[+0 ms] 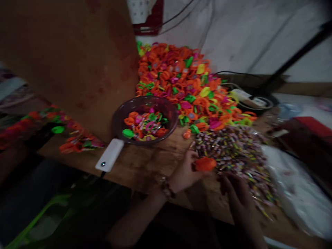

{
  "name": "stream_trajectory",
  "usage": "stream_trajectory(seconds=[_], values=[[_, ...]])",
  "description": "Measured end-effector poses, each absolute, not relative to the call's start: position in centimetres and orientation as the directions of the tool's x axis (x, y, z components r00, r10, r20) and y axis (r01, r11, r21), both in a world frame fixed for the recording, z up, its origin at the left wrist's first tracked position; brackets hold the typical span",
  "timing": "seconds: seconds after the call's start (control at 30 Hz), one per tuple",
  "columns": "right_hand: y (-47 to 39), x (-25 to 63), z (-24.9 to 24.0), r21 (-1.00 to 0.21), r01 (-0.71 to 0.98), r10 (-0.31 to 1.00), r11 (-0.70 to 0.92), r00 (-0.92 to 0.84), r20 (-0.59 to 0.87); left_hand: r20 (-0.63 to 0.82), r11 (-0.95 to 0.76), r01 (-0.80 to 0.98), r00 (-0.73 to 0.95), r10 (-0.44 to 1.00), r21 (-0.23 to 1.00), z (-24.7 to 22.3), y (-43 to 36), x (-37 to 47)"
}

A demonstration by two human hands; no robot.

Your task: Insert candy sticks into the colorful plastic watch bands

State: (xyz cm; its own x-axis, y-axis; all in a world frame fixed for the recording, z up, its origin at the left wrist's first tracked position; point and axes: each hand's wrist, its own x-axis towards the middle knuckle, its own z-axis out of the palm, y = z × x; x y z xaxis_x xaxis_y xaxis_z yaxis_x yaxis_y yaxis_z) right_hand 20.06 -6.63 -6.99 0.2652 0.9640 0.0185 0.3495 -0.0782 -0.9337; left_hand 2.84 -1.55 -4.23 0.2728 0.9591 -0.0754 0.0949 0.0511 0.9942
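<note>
My left hand [187, 173], with a beaded bracelet at the wrist, is closed on an orange plastic toy piece [205, 164] above the wooden table. In shadow to its right is my right hand [240, 195], fingers apart and slightly bent, at the near edge of a heap of small wrapped candies [236, 148]; I see nothing held in it. Behind both hands spreads a large pile of orange, green, pink and yellow plastic toy pieces [178, 79]. A dark, translucent bowl [119, 119] holds similar pieces mixed with wrapped candies.
A white device with a cable [109, 155] lies at the table's front edge. Cardboard [77, 62] stands at the left, with more toy pieces [74, 143] beside it. At right are a clear plastic bag [295, 193], a red box [313, 126] and a power strip [249, 98].
</note>
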Motion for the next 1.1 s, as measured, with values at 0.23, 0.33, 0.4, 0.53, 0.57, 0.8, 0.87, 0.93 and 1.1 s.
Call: stream_trajectory(seconds=[0.23, 0.33, 0.4, 0.53, 0.57, 0.8, 0.87, 0.93, 1.1], values=[[-5.3, 17.0, -2.4, -0.994, -0.098, 0.999, -0.046, 0.018, -0.048, -0.033, 0.036, -0.001, 0.361, 0.932, 0.999, -2.8, -0.7, -0.6], [-5.2, 16.5, -1.6, -0.991, -0.132, 1.0, -0.017, 0.005, -0.018, 0.008, -0.011, 0.007, 0.361, 0.933, 1.0, -2.8, -1.1, -0.6], [-5.3, 16.3, -1.6, -0.991, -0.131, 1.0, -0.012, 0.006, -0.013, 0.034, -0.048, 0.031, 0.344, 0.938, 0.998, -2.7, -1.3, -0.5], [-5.7, 16.1, -2.0, -0.992, -0.118, 0.999, -0.035, -0.014, -0.034, 0.121, -0.164, 0.124, 0.296, 0.948, 0.979, -2.5, -1.6, -0.2], [-5.9, 16.0, -2.0, -0.994, -0.1, 0.999, -0.034, -0.012, -0.033, 0.143, -0.198, 0.172, 0.288, 0.947, 0.965, -2.5, -1.6, -0.1], [-5.8, 15.5, -2.2, -0.972, 0.148, 0.982, 0.184, 0.023, 0.189, 0.214, -0.388, 0.535, 0.358, 0.909, 0.751, -2.5, -1.5, -0.2], [-5.6, 15.4, -2.4, -0.963, 0.167, 0.977, 0.211, -0.004, 0.213, 0.22, -0.433, 0.552, 0.41, 0.885, 0.712, -2.4, -1.4, -0.3], [-5.5, 15.4, -2.6, -0.962, 0.165, 0.976, 0.218, -0.025, 0.217, 0.21, -0.448, 0.574, 0.434, 0.876, 0.685, -2.3, -1.4, -0.5], [-5.6, 15.2, -2.4, -0.949, 0.2, 0.97, 0.242, -0.057, 0.235, 0.161, -0.467, 0.597, 0.493, 0.855, 0.653, -1.8, -1.4, -1.2]])
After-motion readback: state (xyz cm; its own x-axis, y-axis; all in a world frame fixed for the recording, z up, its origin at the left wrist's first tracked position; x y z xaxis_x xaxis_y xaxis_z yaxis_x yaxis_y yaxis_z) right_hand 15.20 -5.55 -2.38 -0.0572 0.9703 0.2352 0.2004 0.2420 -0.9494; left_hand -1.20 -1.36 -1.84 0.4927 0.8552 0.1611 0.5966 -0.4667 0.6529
